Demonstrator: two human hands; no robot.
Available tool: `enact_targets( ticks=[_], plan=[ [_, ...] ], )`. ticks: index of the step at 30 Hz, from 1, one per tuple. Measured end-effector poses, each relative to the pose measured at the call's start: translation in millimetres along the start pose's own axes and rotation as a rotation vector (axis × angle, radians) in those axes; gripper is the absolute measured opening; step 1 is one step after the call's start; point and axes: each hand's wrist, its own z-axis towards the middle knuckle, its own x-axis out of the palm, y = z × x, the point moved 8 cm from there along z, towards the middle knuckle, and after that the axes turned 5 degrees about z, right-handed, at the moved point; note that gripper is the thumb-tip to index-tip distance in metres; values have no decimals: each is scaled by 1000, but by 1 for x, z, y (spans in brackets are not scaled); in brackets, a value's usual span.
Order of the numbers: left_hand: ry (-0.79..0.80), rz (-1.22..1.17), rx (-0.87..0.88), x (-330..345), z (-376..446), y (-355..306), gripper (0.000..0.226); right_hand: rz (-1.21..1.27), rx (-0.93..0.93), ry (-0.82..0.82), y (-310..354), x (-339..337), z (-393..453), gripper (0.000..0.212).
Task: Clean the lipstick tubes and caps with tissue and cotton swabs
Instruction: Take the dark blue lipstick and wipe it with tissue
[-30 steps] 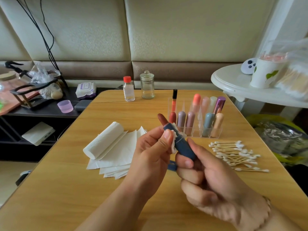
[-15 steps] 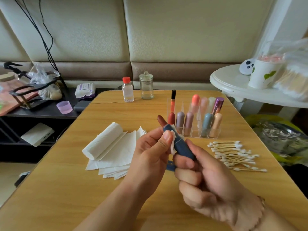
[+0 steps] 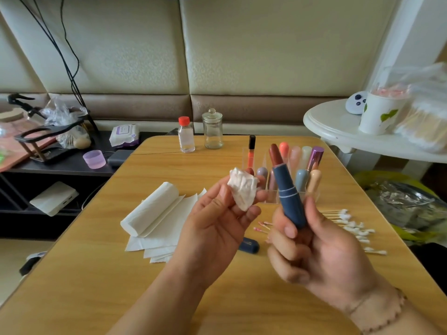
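My right hand (image 3: pixel 321 252) grips a dark blue lipstick tube (image 3: pixel 289 197) upright, its brown-red stick extended at the top. My left hand (image 3: pixel 217 228) pinches a crumpled white tissue (image 3: pixel 243 189) a short way left of the tube, not touching it. The tube's blue cap (image 3: pixel 249 246) lies on the wooden table (image 3: pixel 84 274) between my hands. A clear organizer (image 3: pixel 266 199) behind my hands holds several capped lipsticks (image 3: pixel 302 180). Clean cotton swabs (image 3: pixel 350 226) are piled to the right; two pink-tipped used swabs (image 3: pixel 261 227) lie near the cap.
A tissue roll on folded sheets (image 3: pixel 154 211) lies left of my hands. A red-capped bottle (image 3: pixel 186 135) and a glass jar (image 3: pixel 212 129) stand at the table's far edge. A white round side table (image 3: pixel 338 126) with a paper cup (image 3: pixel 377 114) is at right, a dark shelf (image 3: pixel 60 163) at left.
The tissue was pressed against the tube's upper part; now my left hand has pulled it away to the left. My right hand has raised the tube more upright.
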Motion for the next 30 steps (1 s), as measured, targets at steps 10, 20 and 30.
enact_targets(
  ticks=[10,20,30],
  plan=[
    [38,-52,-75,3,-1,6,42,-171,-108,-66,12,2,-1,46],
    [-91,703,-2,-1,-5,-6,40,-702,-115,-366,1,-9,4,63],
    [-85,788,79,8,-8,-6,32,-844,-128,-396,0,-2,10,46]
  ],
)
